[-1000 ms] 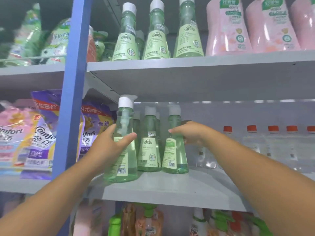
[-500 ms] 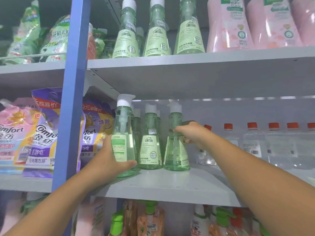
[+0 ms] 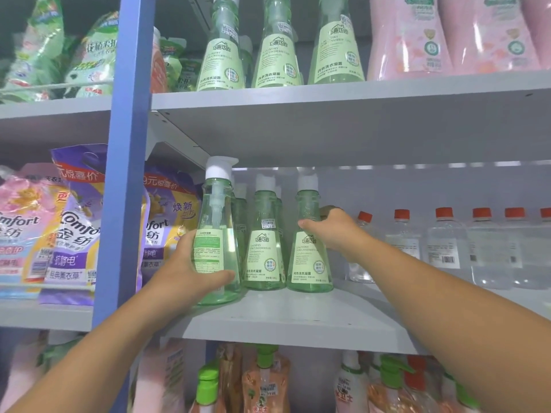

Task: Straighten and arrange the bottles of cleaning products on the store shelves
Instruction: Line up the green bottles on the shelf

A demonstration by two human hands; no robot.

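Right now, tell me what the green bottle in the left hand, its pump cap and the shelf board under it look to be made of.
Green bottle in the left hand: likely clear tinted plastic, glossy; the pump tube shows through it. Pump cap: opaque white plastic, smooth, fairly matte. Shelf board: probably painted metal, flat grey with a dull sheen, thin front edge; the look leaves laminate open.

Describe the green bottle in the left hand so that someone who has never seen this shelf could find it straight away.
Start at the blue upright post and look just to its right on the middle shelf. Three green pump bottles stand at the front; it is the leftmost bottle, in the left hand's grip. Unlike its neighbours, it sits nearer the edge and shows its fine-print back label.
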